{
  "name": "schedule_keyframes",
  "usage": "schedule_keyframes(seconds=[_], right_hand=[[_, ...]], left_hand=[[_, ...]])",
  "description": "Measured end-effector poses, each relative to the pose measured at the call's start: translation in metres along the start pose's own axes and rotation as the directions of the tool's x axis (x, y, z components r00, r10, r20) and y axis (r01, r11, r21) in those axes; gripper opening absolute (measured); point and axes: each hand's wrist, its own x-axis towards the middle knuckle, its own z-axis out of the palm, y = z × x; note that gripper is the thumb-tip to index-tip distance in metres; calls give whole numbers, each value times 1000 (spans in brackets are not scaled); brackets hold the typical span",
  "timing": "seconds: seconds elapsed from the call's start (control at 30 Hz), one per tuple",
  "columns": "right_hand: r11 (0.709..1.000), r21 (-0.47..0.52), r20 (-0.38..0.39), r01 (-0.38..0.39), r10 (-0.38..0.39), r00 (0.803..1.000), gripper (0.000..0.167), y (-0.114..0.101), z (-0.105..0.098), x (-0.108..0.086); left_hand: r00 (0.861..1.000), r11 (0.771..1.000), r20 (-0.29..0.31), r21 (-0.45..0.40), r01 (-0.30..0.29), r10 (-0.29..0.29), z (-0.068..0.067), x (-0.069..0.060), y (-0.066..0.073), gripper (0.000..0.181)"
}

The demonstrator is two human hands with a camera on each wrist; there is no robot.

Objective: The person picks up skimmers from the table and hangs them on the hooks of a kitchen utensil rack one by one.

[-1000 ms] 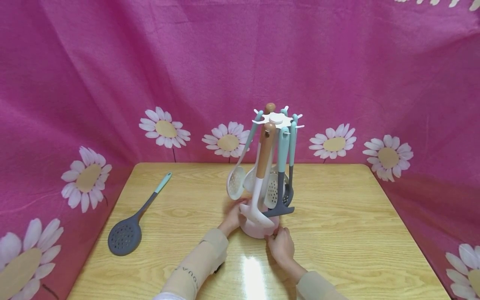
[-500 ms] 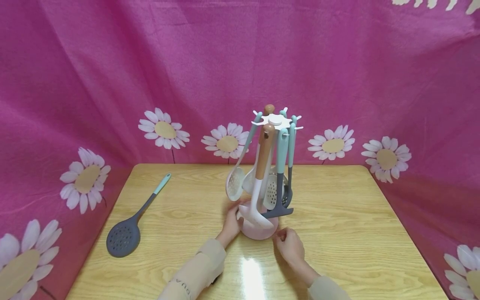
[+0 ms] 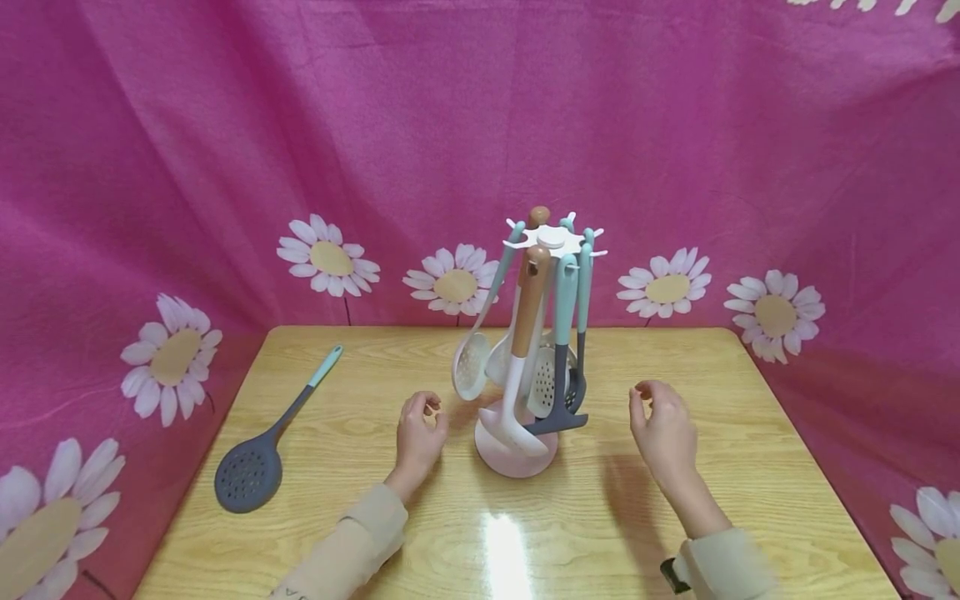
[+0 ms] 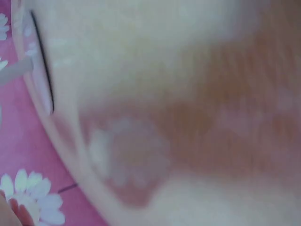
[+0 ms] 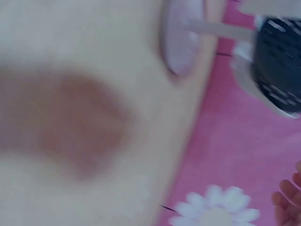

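Note:
A rotating-style utensil stand with a pink round base [image 3: 517, 458] and a white hooked top [image 3: 552, 240] stands mid-table. Several utensils hang from it, among them a ladle with a brown handle [image 3: 531, 304] and a dark turner with a mint handle [image 3: 566, 308]. To the left of the base, my left hand [image 3: 418, 442] is apart from it, fingers loosely bent and holding nothing. My right hand [image 3: 666, 433] is off to the right of the stand, raised above the table, also holding nothing. In the right wrist view, its fingertips [image 5: 287, 193] show at the lower right edge.
A dark slotted skimmer [image 3: 249, 475] with a mint handle lies on the left of the wooden table [image 3: 712, 367]. Pink cloth [image 3: 450, 125] printed with daisies rises behind the table and at both sides.
Both hands were at the pink base; the right let go first, then the left. They have moved apart to either side. The stand and skimmer have stayed in place.

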Motion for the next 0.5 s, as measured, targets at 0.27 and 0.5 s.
schedule_keyframes(seconds=[0.27,0.5], right_hand=[[965,-45,-157,258,-262,952,16,-33,-43,57],[908,-84,-164,411,-419,893,20,-68,-66,92]], left_hand=[[925,912,-70,207,-354,374,-28,33,-3,20],[858,815,-126,406,-414,499,-54,73,-12,17]])
